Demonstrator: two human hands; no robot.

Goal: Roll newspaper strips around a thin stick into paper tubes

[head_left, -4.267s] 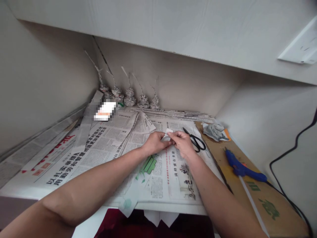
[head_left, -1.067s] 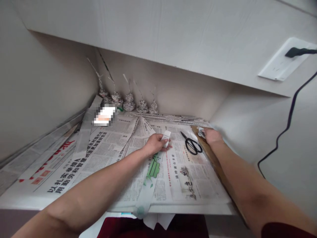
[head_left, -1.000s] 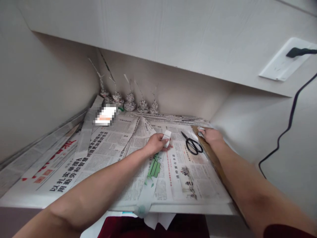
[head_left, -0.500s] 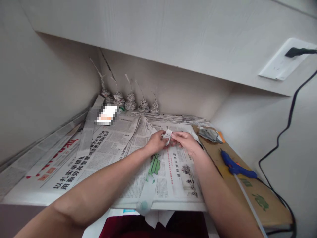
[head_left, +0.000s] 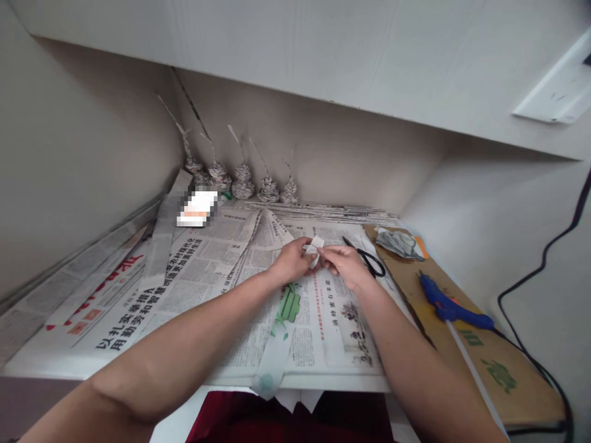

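My left hand (head_left: 292,263) and my right hand (head_left: 344,264) meet above the newspaper, fingertips pinched on a small pale paper piece (head_left: 316,243). It looks like the folded or rolled end of a strip; the fingers hide part of it. Below the hands a pale strip with green print (head_left: 277,344) runs down to the table's front edge and hangs slightly over it. Whether it joins the held piece cannot be told. Black-handled scissors (head_left: 375,264) lie just beyond my right hand, partly covered by it.
Newspaper sheets (head_left: 184,289) cover the table. Several coiled paper gourd shapes (head_left: 242,181) stand at the back beside thin paper rods (head_left: 332,212). A blurred-out phone-like object (head_left: 197,208) lies left. At right, a blue glue gun (head_left: 450,304) rests on cardboard (head_left: 521,394), its cord along the wall.
The view has shifted slightly, and the scissors beside my right hand now show more fully. Both hands keep their pinch on the paper piece, with only small finger movement.
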